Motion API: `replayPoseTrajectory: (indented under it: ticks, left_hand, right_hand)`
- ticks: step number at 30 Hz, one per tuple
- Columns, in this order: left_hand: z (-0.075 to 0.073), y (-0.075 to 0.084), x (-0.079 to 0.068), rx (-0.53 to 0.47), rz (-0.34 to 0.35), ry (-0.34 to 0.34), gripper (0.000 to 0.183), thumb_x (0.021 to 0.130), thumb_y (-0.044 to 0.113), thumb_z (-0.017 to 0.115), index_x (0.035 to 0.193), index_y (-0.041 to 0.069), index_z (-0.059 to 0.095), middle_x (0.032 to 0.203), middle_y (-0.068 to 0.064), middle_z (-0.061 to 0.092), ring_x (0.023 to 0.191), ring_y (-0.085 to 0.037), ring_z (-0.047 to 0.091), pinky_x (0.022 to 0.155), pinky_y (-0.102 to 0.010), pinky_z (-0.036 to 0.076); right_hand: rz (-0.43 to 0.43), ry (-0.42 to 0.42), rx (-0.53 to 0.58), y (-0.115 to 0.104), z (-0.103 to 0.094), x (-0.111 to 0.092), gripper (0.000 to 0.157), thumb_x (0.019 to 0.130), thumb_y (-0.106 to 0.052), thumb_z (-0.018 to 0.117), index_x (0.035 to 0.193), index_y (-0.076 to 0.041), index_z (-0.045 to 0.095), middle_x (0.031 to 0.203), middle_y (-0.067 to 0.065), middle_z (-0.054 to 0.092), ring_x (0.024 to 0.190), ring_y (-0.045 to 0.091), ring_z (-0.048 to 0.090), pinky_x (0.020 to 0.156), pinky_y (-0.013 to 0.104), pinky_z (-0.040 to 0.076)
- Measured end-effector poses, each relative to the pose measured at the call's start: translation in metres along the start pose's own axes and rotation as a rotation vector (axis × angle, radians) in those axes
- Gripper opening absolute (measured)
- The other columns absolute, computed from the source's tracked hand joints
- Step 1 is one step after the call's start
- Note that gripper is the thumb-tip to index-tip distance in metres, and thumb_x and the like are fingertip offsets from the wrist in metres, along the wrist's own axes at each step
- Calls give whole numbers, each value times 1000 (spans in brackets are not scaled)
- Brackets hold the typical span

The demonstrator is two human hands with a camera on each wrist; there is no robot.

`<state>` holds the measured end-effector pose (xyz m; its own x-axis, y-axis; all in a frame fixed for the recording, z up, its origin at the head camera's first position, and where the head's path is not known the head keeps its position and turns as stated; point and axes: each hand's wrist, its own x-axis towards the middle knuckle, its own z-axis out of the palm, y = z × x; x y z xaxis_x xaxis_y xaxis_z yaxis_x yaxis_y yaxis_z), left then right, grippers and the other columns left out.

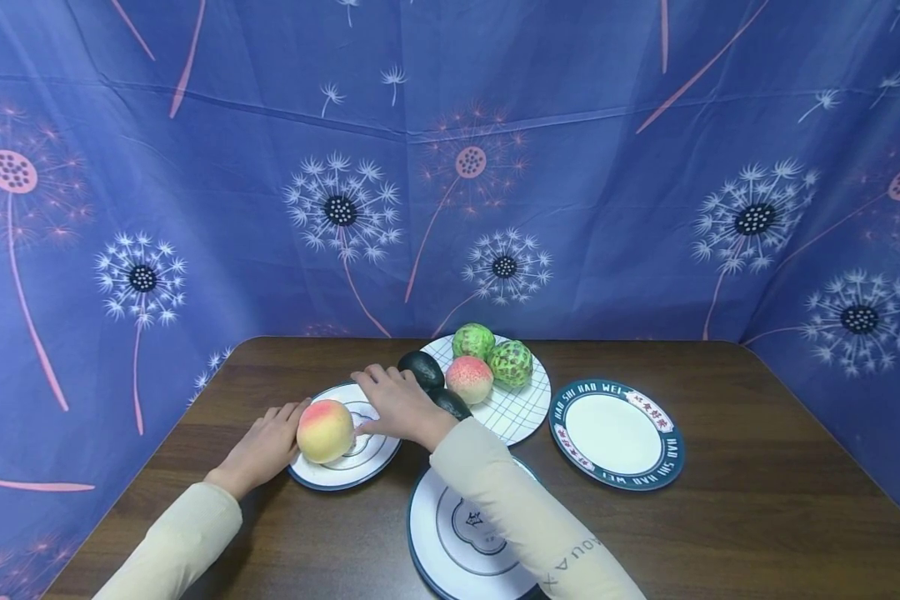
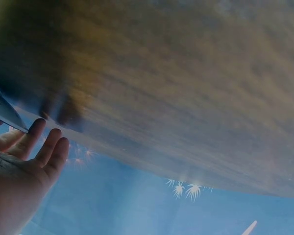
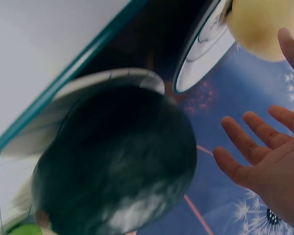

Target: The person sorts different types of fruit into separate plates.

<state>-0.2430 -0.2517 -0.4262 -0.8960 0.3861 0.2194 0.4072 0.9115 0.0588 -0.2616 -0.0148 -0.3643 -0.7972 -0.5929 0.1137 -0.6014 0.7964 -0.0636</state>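
Note:
A large yellow-pink peach (image 1: pixel 326 431) sits on a small white plate (image 1: pixel 378 452) with a dark blue-green rim. My left hand (image 1: pixel 266 443) is at the plate's left edge, close beside the peach. In the left wrist view, that hand's fingers (image 2: pixel 53 154) are fairly straight and meet the rim; its thumb is not clearly seen. Over the plate's right side reaches my right hand (image 1: pixel 401 406), fingers spread and holding nothing. The right wrist view shows its palm (image 3: pixel 284 171) apart from the peach (image 3: pixel 264 27), with a dark green avocado (image 3: pixel 117 156) nearby.
Behind my right hand, a grid-patterned plate (image 1: pixel 512 421) bears two avocados, a pink peach (image 1: pixel 469 379) and two green knobbly fruits (image 1: pixel 510 364). A white plate with a lettered rim (image 1: pixel 671 454) lies right. Under my right forearm is a larger plate (image 1: pixel 429 533).

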Motion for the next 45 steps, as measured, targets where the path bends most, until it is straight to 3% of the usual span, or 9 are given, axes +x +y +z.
replayPoseTrajectory:
  ticks: [16,27,38,45]
  left_hand:
    - [2,-1,0,-3,-3,-1,55,84,16,57,132,-6,40,121,-23,52,107,-42,50,90,-57,42]
    - [0,1,-1,5,-3,1,54,85,16,57,132,-6,40,121,-23,52,107,-42,50,90,-57,42]
    - [1,0,1,12,-10,-4,53,87,17,55,132,-5,40,122,-23,51,108,-42,50,91,-57,42]
    - [0,1,0,10,-16,-12,53,86,17,56,132,-5,40,122,-23,51,108,-42,50,90,-57,41]
  right_hand:
    - [96,43,-9,43,-12,-11,60,86,-45,57,137,-19,40,137,6,42,122,25,44,102,47,35]
    - [106,66,34,74,-18,-24,55,87,-38,58,135,-14,42,134,10,43,121,31,43,100,53,35]
    - [136,137,29,98,-18,-35,49,85,-32,61,128,-13,50,130,10,48,118,33,46,97,54,37]
    - [112,182,46,108,-18,-43,43,83,-25,59,123,-8,53,124,13,51,113,34,48,97,55,37]
